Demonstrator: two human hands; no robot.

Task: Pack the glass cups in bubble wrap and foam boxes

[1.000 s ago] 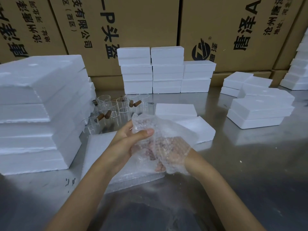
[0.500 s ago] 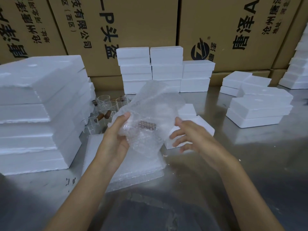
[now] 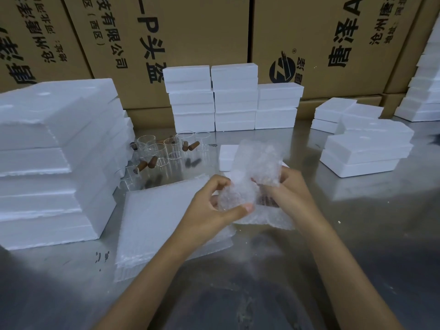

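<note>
A sheet of bubble wrap (image 3: 256, 167) is bunched round a glass cup with a brown wooden handle (image 3: 266, 200), held above the table. My left hand (image 3: 214, 210) grips the left side of the bundle, thumb across its front. My right hand (image 3: 289, 190) pinches the right side of the wrap with curled fingers. Several bare glass cups (image 3: 166, 151) with brown handles stand behind, at the left. A stack of bubble wrap sheets (image 3: 157, 215) lies flat under my left wrist. An open foam box (image 3: 227, 156) sits behind the bundle, mostly hidden.
Tall stacks of foam slabs (image 3: 54, 158) fill the left. Closed foam boxes (image 3: 234, 98) are stacked at the back centre, more foam boxes (image 3: 364, 146) at the right. Brown cartons (image 3: 190, 32) wall off the back. The metal table (image 3: 357, 246) stretches front and right.
The bundle has come down from chest height. My right hand, free half a second ago, has taken hold of the wrap again on the right side.
</note>
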